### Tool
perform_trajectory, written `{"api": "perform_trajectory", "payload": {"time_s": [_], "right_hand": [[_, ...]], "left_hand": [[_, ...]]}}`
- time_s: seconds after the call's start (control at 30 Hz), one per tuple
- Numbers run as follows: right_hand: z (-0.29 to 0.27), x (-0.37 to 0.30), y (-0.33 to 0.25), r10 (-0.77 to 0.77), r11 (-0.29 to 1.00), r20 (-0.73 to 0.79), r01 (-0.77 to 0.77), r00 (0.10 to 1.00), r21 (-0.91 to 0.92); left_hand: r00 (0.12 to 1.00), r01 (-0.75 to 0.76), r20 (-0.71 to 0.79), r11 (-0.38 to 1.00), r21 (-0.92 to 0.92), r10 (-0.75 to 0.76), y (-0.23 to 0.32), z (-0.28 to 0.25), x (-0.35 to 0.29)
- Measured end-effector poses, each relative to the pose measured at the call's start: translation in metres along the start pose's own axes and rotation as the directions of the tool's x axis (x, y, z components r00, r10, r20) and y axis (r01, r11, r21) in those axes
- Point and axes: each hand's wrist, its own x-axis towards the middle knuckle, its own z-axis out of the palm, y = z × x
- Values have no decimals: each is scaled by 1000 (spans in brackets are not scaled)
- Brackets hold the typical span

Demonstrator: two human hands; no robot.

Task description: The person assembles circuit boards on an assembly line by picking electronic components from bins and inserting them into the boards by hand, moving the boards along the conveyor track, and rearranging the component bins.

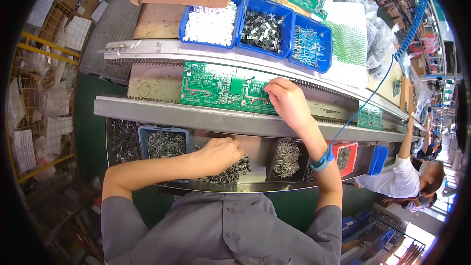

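Note:
A green circuit board (211, 86) populated with small parts lies in the conveyor track before me. My right hand (289, 100) is over its right part, thumb and fingertips pinched together close to the board's surface. Whatever is between those fingertips is too small to make out. Nearer to me, my left hand (221, 156) rests at a loose pile of small metal-leaded components (228, 172) on the metal shelf. Its fingers are curled and partly hidden, so what they hold does not show. A blue wrist strap (322, 161) with a cord circles my right wrist.
Beyond the track stand blue bins of white parts (208, 24), black-and-silver parts (262, 32) and blue leaded parts (309, 46). The metal rail (196, 114) separates board and shelf. A coiled blue cord (412, 22) hangs at right. A person in white (395, 179) works further right.

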Motion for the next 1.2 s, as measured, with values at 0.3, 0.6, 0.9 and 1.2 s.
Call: {"api": "perform_trajectory", "payload": {"time_s": [0.3,0.6,0.9,1.2], "right_hand": [[-1,-3,-4,89,994,-30,-90,996,-62],[-1,-1,3,161,986,8,-161,987,47],[-9,-30,-65,-55,998,272,42,961,54],[43,-74,-87,-151,987,480,162,864,20]], "left_hand": [[992,5,-116,952,-305,-42,-2,-18,-7],[957,26,-239,867,-497,-166,-9,-60,-18],[761,173,-584,956,-237,-283,-53,-81,-32],[704,254,-674,966,-52,-222,-83,-85,-20]]}}
